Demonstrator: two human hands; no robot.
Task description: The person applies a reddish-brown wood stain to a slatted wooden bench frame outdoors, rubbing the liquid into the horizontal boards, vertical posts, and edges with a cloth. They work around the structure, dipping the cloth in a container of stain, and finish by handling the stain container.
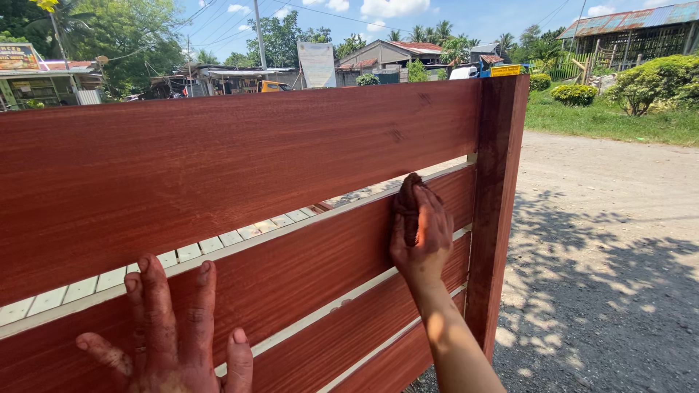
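Stained rag (pixel 408 207) (dark) pressed by right hand (pixel 421 236) against red-brown panel (pixel 240 153).

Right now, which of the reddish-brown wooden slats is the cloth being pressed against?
The second reddish-brown slat from the top. The right hand presses a dark stained cloth near its right end; the left hand lies flat on the same slat.

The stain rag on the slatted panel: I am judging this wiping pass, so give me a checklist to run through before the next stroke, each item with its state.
1. Rag gripped in right hand and pressed to the second slat: ok.
2. Left hand flat on the same slat, bracing the panel: ok.
3. Upright post and top slat evenly red-brown: ok.
4. Pale slat edges coloured: not ok, they are bare.
5. Rag loaded with enough stain: cannot tell.
6. Hands free of stain: not ok, the fingers are smeared.
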